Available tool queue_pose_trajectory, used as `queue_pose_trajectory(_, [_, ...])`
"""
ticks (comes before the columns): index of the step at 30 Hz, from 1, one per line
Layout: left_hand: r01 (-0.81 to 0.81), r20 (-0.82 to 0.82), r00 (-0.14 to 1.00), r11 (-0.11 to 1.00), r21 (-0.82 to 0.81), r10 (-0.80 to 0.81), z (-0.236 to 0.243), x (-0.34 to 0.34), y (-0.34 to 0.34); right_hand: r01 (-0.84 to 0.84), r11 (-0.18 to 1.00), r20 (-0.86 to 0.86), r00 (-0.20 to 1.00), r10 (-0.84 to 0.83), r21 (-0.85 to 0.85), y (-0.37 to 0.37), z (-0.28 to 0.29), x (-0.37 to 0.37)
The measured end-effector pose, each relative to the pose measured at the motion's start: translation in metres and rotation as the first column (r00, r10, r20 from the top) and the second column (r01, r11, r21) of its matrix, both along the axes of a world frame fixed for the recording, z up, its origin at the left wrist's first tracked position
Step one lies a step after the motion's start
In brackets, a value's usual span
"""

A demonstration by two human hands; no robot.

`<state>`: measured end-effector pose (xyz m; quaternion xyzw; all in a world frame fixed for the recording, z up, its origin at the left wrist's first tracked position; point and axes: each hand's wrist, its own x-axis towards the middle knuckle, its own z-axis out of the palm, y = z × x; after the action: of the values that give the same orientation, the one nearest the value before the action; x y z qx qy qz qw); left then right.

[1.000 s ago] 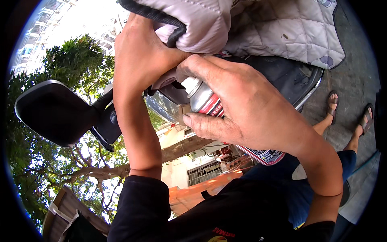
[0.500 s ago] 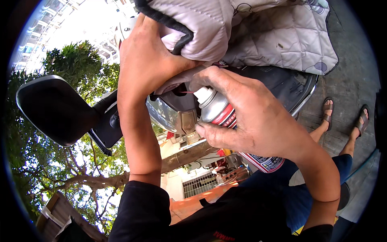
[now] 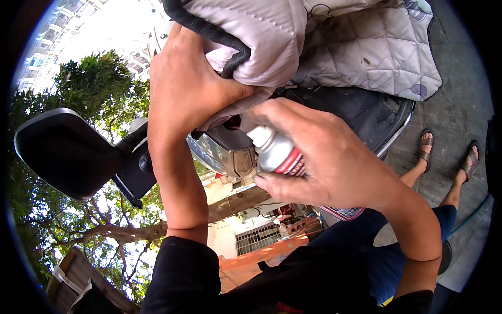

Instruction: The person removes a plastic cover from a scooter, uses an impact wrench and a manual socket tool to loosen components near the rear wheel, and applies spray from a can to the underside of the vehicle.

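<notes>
My right hand (image 3: 329, 152) is closed around a spray can (image 3: 285, 154), silver with a red band and a white nozzle. Its index finger lies over the nozzle, which points at a dark opening (image 3: 232, 123) in the front of a scooter. Up and to the left, my left hand (image 3: 188, 78) holds back a pale pink quilted cover (image 3: 272, 42) with black edging, its thumb against the fold above that opening. Its other fingertips are hidden behind the cloth. Just below the opening shows shiny scooter trim (image 3: 225, 157).
A black mirror (image 3: 63, 154) juts out left of my left forearm. The scooter's dark body (image 3: 361, 112) extends right, partly under the hanging cover flap (image 3: 371, 57). A person's sandalled feet (image 3: 428, 144) stand on the paving at right. Trees and buildings are behind.
The spray can and right hand have shifted slightly, and the nozzle sits a little lower. A thin red straw seen at the nozzle before no longer shows clearly. The mirror appears lower left.
</notes>
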<state>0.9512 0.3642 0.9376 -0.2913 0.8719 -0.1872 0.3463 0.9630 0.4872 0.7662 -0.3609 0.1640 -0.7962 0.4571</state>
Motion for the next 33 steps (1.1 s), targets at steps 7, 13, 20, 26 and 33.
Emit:
queue_pose_trajectory(7, [-0.188, -0.132, 0.965, 0.946, 0.262, 0.228, -0.001, -0.002, 0.008, -0.203, 0.973, 0.282, 0.932, 0.227, -0.111, 0.003, -0.041, 0.017])
queue_pose_trajectory(13, [-0.139, -0.179, 0.970, 0.980, 0.143, 0.163, 0.002, 0.008, 0.004, -0.175, 0.963, 0.340, 0.910, 0.237, -0.204, -0.018, -0.042, 0.028])
queue_pose_trajectory(20, [-0.124, -0.193, 0.971, 0.988, 0.092, 0.140, 0.003, 0.016, 0.009, -0.125, 0.981, 0.085, 0.987, 0.139, -0.146, -0.021, -0.034, 0.021])
queue_pose_trajectory(26, [-0.111, -0.198, 0.972, 0.991, 0.077, 0.124, 0.003, 0.018, 0.011, -0.067, 0.990, 0.051, 0.996, 0.074, -0.127, -0.015, -0.032, 0.017])
queue_pose_trajectory(33, [-0.079, -0.185, 0.979, 0.996, 0.038, 0.085, 0.001, 0.015, 0.014, -0.121, 0.984, 0.115, 0.984, 0.136, -0.128, -0.012, -0.034, 0.023])
